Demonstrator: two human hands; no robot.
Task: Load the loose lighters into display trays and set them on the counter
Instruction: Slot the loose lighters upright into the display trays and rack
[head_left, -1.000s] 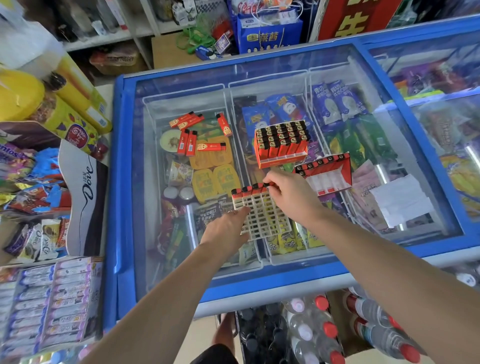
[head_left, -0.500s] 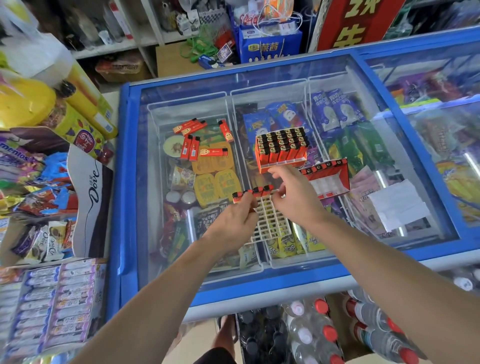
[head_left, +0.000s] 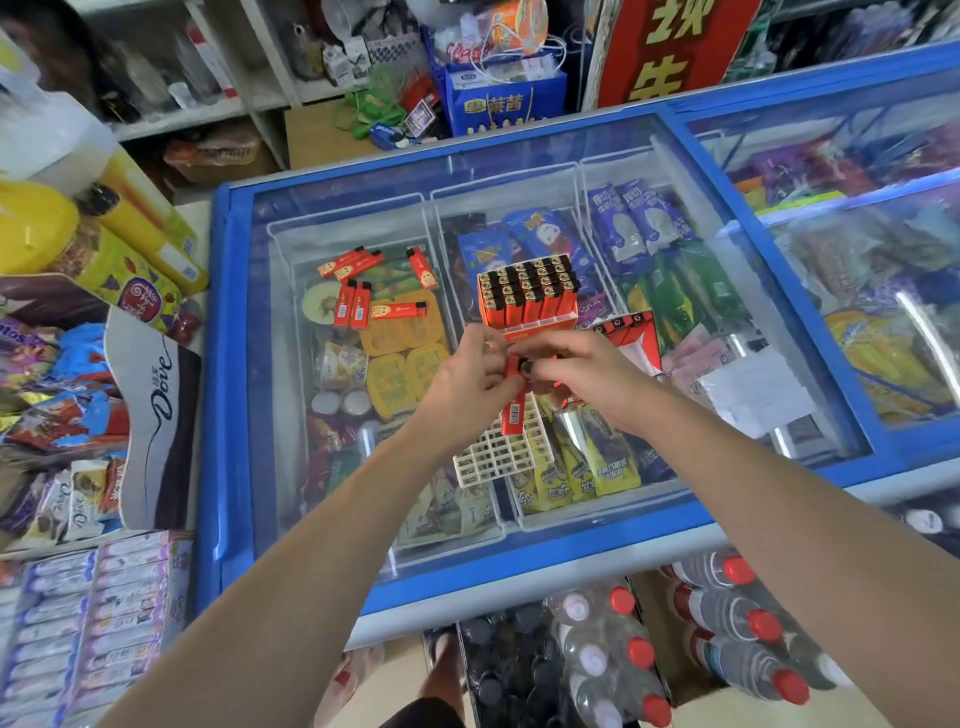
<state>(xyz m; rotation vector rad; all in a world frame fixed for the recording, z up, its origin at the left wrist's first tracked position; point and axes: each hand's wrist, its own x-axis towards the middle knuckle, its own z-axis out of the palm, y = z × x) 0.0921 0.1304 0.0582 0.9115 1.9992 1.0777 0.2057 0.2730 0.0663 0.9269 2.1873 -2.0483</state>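
Bare glass of freezer lid (head_left: 363, 493) open at lower centre and left of frame. Full lighter tray (head_left: 530, 296) stands at centre, just above both hands; red box (head_left: 631, 338) right beside it. White grid tray (head_left: 501, 452) below hands. Loose lighters (head_left: 363, 296) scattered upper left of centre on glass. Snack display (head_left: 93, 364) crowds left edge; paper slip (head_left: 748, 389) lies right of centre.
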